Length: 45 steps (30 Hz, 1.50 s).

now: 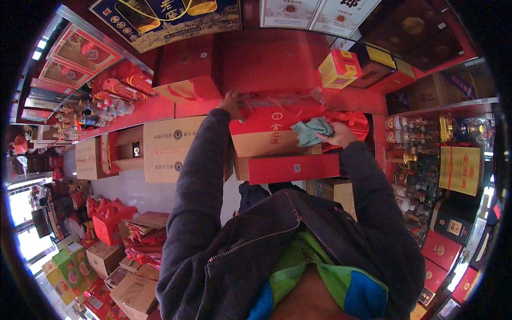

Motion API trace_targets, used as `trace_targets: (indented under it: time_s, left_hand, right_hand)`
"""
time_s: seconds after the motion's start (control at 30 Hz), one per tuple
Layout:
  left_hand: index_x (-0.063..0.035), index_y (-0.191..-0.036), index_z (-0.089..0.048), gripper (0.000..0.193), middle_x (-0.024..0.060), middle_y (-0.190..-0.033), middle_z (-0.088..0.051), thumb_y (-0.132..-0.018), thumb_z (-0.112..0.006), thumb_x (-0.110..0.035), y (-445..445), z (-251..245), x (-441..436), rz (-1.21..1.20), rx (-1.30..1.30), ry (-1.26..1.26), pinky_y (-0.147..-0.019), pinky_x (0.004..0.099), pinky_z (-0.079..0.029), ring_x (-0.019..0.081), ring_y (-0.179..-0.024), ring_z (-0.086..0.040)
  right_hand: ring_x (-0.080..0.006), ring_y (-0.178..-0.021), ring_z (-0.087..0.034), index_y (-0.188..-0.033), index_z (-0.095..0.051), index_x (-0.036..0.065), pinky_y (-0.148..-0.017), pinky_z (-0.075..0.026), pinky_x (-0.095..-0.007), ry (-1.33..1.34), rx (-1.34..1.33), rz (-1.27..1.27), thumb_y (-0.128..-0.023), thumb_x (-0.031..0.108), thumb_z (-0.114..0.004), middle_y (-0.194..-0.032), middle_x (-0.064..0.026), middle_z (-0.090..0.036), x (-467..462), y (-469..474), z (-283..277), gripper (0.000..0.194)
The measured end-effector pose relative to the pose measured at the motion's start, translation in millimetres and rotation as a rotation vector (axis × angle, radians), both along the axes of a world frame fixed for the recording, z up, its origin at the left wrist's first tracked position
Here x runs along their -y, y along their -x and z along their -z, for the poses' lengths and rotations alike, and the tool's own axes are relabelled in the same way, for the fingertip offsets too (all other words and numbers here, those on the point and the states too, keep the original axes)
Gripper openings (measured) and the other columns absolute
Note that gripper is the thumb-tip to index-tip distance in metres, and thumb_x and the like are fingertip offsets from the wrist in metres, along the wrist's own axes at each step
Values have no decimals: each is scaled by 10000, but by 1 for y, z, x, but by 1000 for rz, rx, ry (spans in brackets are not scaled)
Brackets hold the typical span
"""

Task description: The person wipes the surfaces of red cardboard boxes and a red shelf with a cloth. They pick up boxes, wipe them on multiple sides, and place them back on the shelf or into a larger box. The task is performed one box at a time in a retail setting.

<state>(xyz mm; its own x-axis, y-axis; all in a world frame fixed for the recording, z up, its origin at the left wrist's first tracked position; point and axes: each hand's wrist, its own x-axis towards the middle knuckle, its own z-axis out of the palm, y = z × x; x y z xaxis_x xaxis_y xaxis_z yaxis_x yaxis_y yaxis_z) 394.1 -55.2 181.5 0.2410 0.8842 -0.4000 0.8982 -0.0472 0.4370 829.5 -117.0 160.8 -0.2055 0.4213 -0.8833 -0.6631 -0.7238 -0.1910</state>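
My right hand [341, 135] holds a crumpled teal cloth [314, 132] against the front of a red and tan gift bag [258, 136] that bears writing. At the bag's upper left corner, my left hand [231, 105] grips its edge, with the fingers partly hidden. Clear plastic wrap [280, 99] and red cord handles lie along the bag's top. Below it sits a long red box [294, 168] with a printed code. Bright red bags or wrapping [352, 123] bunch up just behind my right hand.
A dark red box [186, 66] stands on the red shelf [272, 60] ahead, with a red and yellow carton [341, 69] farther right. Cardboard cartons [168, 150] are at the left. Glass bottles [404, 136] line the right shelves; more bottles [114, 107] stand on the left.
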Motion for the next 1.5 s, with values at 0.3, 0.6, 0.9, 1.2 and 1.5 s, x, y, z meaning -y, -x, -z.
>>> trace_targets:
  time_s: [0.3,0.6,0.9,1.2,1.5]
  left_hand:
    - [-88,-1396,-190,1175,177,-1417,-229,-432,-825,-307,-1,-12,20,58,-26,-36,-1020,448,-335,363,-1300,-261]
    - [-143,-1349,-321,1021,159,-1377,-281,-478,-816,-341,-4,-10,43,27,2,-100,-985,433,-381,375,-1256,-320]
    - [-86,-1346,-277,1038,147,-1396,-282,-467,-803,-253,-8,3,65,-46,6,-223,-950,447,-413,394,-1213,-374]
    - [-73,-1335,-304,992,161,-1375,-304,-500,-785,-309,-9,-17,93,-79,147,-334,-954,450,-395,386,-1199,-388]
    - [-93,-1375,-244,1018,178,-1407,-247,-543,-792,-300,-11,-24,130,-94,137,-366,-950,454,-398,378,-1230,-364]
  right_hand:
    - [-281,-1123,-472,-1187,-490,38,-905,-470,-472,-16,-6,3,-953,143,-330,-1215,-122,-498,6,25,-61,302]
    - [-297,-1115,-467,-1209,-449,17,-918,-469,-446,-121,-78,110,-958,131,-331,-1221,-133,-480,9,-2,-83,300]
    - [-328,-1088,-490,-1187,-484,10,-892,-486,-474,-137,61,223,-943,128,-351,-1205,-160,-496,29,-18,-105,301]
    - [-314,-1077,-501,-1152,-510,45,-867,-477,-491,-222,182,306,-907,138,-422,-1177,-135,-525,39,-40,-103,276]
    - [-272,-1026,-535,-1136,-498,91,-832,-476,-445,-584,445,243,-775,138,-540,-1127,-97,-531,37,-36,-95,366]
